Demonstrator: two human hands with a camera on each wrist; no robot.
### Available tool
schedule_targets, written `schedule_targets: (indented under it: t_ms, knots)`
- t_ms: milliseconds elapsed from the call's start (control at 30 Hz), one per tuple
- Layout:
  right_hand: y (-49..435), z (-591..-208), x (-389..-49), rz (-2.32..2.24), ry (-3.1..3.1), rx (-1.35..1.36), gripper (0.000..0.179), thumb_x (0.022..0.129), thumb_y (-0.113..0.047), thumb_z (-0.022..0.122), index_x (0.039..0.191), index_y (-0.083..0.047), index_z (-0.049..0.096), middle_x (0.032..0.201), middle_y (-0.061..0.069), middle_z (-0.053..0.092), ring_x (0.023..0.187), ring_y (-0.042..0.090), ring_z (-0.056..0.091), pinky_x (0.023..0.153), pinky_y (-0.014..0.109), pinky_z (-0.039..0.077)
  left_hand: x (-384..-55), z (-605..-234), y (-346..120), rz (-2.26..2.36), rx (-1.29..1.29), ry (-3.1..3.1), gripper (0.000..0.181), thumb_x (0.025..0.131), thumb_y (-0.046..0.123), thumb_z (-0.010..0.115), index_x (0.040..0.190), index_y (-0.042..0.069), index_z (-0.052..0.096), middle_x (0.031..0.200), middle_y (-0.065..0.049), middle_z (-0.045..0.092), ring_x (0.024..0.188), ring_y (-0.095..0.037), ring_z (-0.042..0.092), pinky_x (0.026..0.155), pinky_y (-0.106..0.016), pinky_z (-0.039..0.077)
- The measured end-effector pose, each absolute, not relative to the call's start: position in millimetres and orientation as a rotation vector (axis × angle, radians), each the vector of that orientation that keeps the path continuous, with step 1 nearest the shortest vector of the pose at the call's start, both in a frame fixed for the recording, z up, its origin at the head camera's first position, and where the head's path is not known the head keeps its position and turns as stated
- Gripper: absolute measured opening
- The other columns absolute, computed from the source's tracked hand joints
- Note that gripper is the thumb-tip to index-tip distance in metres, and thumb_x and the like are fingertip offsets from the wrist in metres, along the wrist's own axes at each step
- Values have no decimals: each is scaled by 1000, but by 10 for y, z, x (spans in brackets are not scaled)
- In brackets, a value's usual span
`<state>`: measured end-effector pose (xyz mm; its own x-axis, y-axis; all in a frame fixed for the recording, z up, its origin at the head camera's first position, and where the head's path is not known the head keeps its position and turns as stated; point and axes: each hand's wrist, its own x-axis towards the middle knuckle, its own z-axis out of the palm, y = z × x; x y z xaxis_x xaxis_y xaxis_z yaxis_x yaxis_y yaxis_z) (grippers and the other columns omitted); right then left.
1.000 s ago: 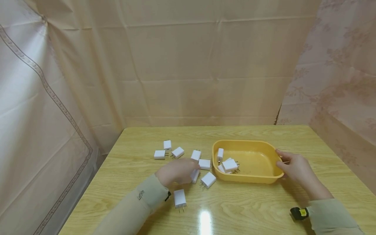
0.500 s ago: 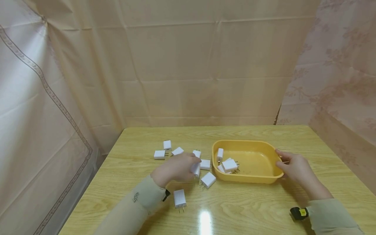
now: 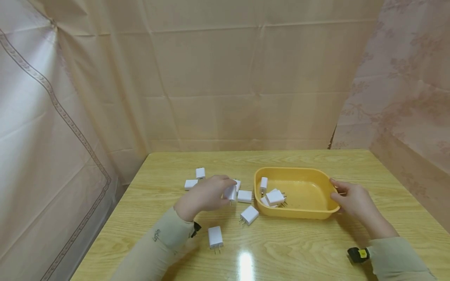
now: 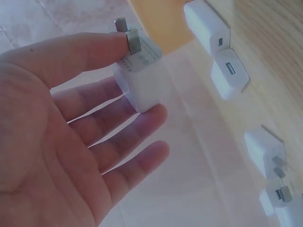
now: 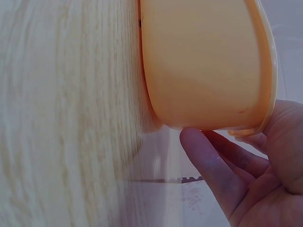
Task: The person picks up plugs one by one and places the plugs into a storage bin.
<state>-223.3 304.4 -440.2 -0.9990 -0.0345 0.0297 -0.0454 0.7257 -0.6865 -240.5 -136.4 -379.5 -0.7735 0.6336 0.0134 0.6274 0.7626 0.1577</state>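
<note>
My left hand [image 3: 205,195] pinches a white USB wall charger [image 3: 230,193] between thumb and fingers, above the other chargers. In the left wrist view this charger [image 4: 144,82] has its metal prongs up by the thumb, and the other fingers spread out below it. My right hand [image 3: 356,201] holds the right end of a yellow plastic basin [image 3: 299,214]. The right wrist view shows a fingertip [image 5: 191,137] against the basin's outer wall [image 5: 203,71] and the thumb side up at the rim. A few white chargers [image 3: 275,197] lie at the basin's left end.
Several more white chargers lie loose on the wooden table [image 3: 288,249]: one near the front [image 3: 215,236], one by the basin's corner [image 3: 249,215], another left of the basin [image 3: 245,196] and one farther back [image 3: 200,173]. A beige cloth [image 3: 211,78] hangs behind the table.
My left hand has risen and drawn back a little leftward with the charger, which was low among the others a second ago. The right hand and basin have stayed put.
</note>
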Motion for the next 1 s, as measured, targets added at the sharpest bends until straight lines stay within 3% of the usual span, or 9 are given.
schedule_targets:
  t_ms: [333, 567, 1000]
  knots:
    - [3053, -4419, -2241, 1169, -2897, 72, 59, 97, -9, 60, 150, 9, 39, 122, 39, 60, 73, 22, 67, 57, 33, 59, -2404, -3762, -1311, 229, 1041, 2932, 55, 91, 24, 77, 143, 12, 59, 137, -8, 61, 122, -25, 60, 99, -40, 51]
    - [3053, -4413, -2239, 1170, -2896, 77, 59, 97, -9, 60, 150, 9, 39, 122, 39, 60, 73, 23, 66, 57, 34, 59, -2404, -3748, -1198, 196, 1082, 2963, 55, 91, 27, 77, 141, 13, 61, 134, -7, 63, 114, -22, 63, 87, -34, 56]
    - [3065, -4430, -2252, 1176, -2896, 82, 59, 98, -10, 60, 150, 9, 39, 125, 39, 58, 80, 25, 68, 57, 33, 59, -2507, -3758, -956, 236, 1072, 2942, 53, 92, 23, 73, 142, 12, 60, 136, -7, 61, 111, -19, 62, 89, -33, 54]
